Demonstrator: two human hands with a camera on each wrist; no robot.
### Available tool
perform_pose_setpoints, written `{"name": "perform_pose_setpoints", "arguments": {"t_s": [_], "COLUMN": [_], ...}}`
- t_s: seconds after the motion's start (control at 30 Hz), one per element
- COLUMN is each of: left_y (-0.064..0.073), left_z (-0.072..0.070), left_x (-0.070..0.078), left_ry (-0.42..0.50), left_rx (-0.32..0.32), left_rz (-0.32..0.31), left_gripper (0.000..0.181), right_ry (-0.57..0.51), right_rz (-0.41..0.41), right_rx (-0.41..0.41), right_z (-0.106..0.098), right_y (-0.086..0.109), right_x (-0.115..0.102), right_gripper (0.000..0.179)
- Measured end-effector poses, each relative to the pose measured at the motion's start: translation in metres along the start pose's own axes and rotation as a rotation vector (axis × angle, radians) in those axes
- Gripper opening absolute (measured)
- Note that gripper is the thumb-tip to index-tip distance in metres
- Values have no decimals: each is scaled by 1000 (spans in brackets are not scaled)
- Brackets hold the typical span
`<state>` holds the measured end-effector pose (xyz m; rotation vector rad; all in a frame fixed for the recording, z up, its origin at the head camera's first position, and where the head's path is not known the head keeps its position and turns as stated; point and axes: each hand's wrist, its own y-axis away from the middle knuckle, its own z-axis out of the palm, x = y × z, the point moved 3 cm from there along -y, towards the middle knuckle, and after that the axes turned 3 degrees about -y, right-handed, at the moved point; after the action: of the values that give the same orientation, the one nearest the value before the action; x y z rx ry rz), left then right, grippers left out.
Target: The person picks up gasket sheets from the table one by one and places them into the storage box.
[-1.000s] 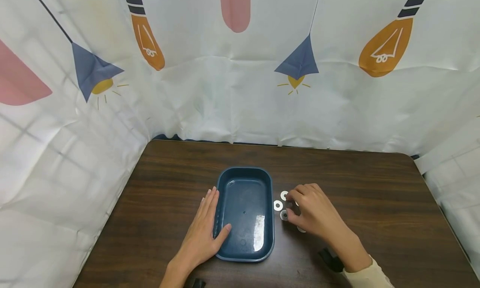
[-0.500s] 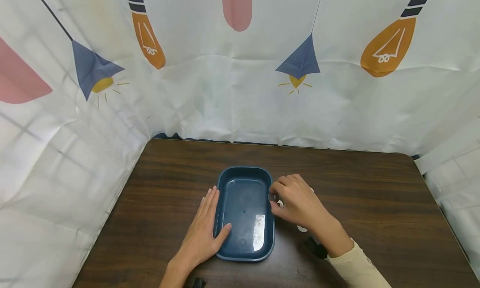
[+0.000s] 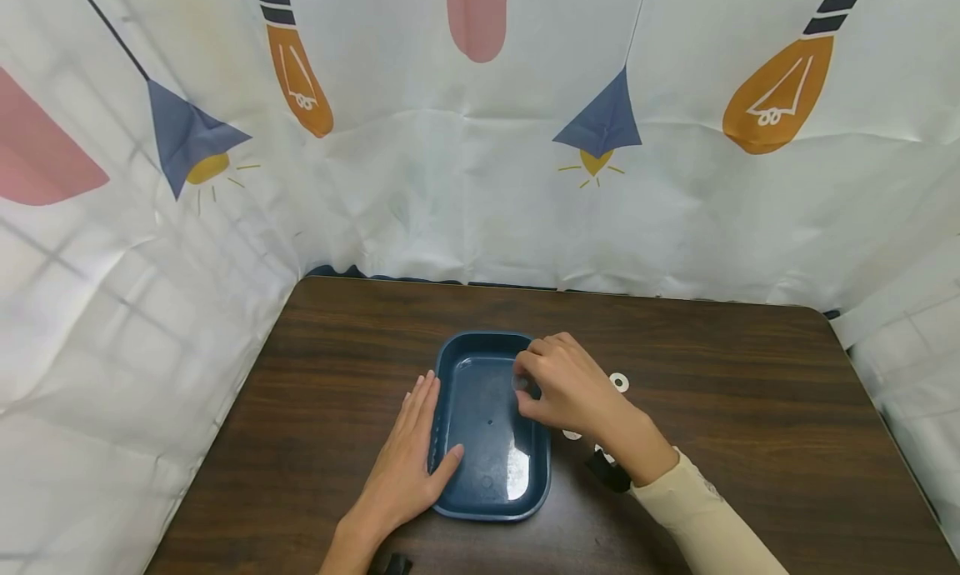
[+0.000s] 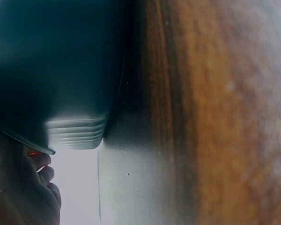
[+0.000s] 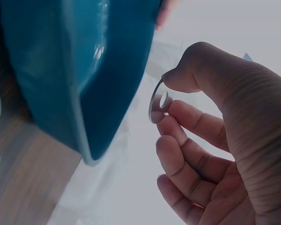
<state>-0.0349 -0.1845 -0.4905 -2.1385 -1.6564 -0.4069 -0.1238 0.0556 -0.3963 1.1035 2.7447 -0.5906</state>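
A blue rectangular plastic tray (image 3: 487,475) with rounded corners sits on the dark wood-grain worktop (image 3: 750,408), its long sides running near to far. Its floor shows a bright glare patch toward the near right and a small dark mark close to the middle. To the right of the tray, flat pale washers lie on the wood: a far washer (image 3: 618,382) is fully visible beyond the wrist, a middle washer (image 3: 572,434) is partly hidden beneath the hand, and a near washer (image 3: 604,454) is partly covered by a black wrist device (image 3: 607,472). A white printed curtain (image 3: 450,200) with lamps and bulbs hangs behind the far edge and along the left. The right hand (image 3: 566,383), in a cream sleeve (image 3: 697,508), is over the tray's far right part, blocking that corner from the head view. Its grip is a pinch: thumb and fingertips hold a ring-shaped metal washer (image 5: 157,107) on edge, apart from the tray wall in the right wrist view. The left hand (image 3: 405,462) has its grip spread, straight fingers along the tray's left side and thumb reaching over the rim.
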Motion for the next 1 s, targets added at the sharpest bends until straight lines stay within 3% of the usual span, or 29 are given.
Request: {"name": "perform_pose_setpoints", "arguments": {"t_s": [0.27, 1.0], "left_y": [-1, 1], "left_z": [0, 0], "left_x": [1, 1], "left_ry": [4, -6], "left_rx": [-13, -13], "left_rz": [-8, 2], "left_gripper": [100, 99], "right_ry": [0, 21], "right_rz": [-11, -18], "right_rx": [-21, -91], "right_z": [1, 13], "right_y": [-16, -32], "right_x": [-4, -6], "right_gripper": [10, 12]}}
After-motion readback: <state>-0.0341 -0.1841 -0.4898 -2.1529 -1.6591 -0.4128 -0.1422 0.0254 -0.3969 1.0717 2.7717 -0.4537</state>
